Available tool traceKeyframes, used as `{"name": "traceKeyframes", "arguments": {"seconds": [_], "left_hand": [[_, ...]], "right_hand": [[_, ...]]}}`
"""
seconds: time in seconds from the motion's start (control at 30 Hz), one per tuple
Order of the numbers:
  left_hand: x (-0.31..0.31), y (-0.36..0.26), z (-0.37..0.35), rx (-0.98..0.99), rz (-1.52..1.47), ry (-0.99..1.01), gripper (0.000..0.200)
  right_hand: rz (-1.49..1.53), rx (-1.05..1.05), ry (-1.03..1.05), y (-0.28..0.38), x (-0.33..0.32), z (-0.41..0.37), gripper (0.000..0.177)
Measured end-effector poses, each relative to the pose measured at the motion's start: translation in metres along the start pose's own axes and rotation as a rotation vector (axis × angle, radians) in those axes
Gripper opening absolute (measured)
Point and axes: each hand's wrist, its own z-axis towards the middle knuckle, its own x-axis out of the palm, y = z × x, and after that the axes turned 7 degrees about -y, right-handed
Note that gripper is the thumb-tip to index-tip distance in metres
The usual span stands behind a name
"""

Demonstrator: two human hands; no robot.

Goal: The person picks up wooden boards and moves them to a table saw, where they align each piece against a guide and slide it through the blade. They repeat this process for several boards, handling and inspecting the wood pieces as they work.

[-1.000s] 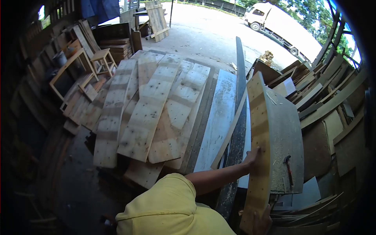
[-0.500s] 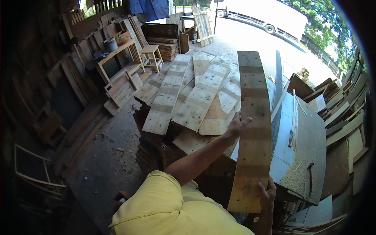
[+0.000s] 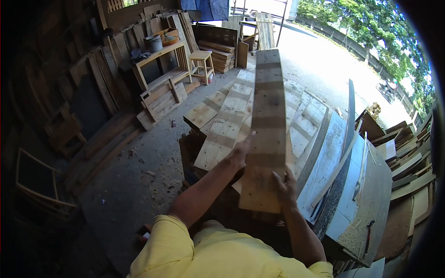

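A long wooden plank [image 3: 268, 116] with darker cross bands and nail holes is held lengthwise in front of me, its far end pointing to the street. My left hand [image 3: 241, 152] grips its left edge around the middle. Near the plank's close end, my right hand [image 3: 286, 186] holds the right edge, thumb on the top face. Under and beyond it lie several similar pale boards [image 3: 227, 118], spread side by side on a stack.
A metal-grey table [image 3: 378, 185] with sawdust and a hammer [image 3: 369, 237] is at the right, beside a long dark strip [image 3: 347, 125]. A stool [image 3: 201, 60], a wooden bench [image 3: 160, 58] and leaning boards stand at the left. A motorcycle [image 3: 387, 90] is on the street.
The plank has moved left over the boards, with both hands still on it. My view has turned right, and the white truck has mostly left it.
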Motion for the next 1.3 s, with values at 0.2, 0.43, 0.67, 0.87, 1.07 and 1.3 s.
{"name": "traceKeyframes", "arguments": {"seconds": [0.2,0.43,0.67,0.87,1.07,1.3], "left_hand": [[-0.131,-0.081,0.055,0.709,0.764,-0.749,0.060],[-0.233,-0.172,0.021,0.712,0.914,-0.834,0.057],[-0.280,-0.197,0.044,0.627,0.886,-0.845,0.053],[-0.290,-0.211,0.080,0.533,0.907,-0.890,0.055],[-0.268,-0.211,0.107,0.503,0.917,-0.897,0.058],[-0.289,-0.215,0.167,0.413,1.008,-0.826,0.056]], "right_hand": [[0.094,0.136,0.203,-0.005,0.131,0.042,0.041],[0.041,0.579,0.402,-0.067,0.175,0.022,0.057],[-0.287,0.559,0.298,-0.112,0.171,0.023,0.074],[0.166,0.675,0.073,-0.122,0.206,0.053,0.077],[0.267,0.562,0.081,-0.070,0.210,0.085,0.054],[0.030,0.393,-0.077,-0.026,0.174,0.113,0.032]]}}
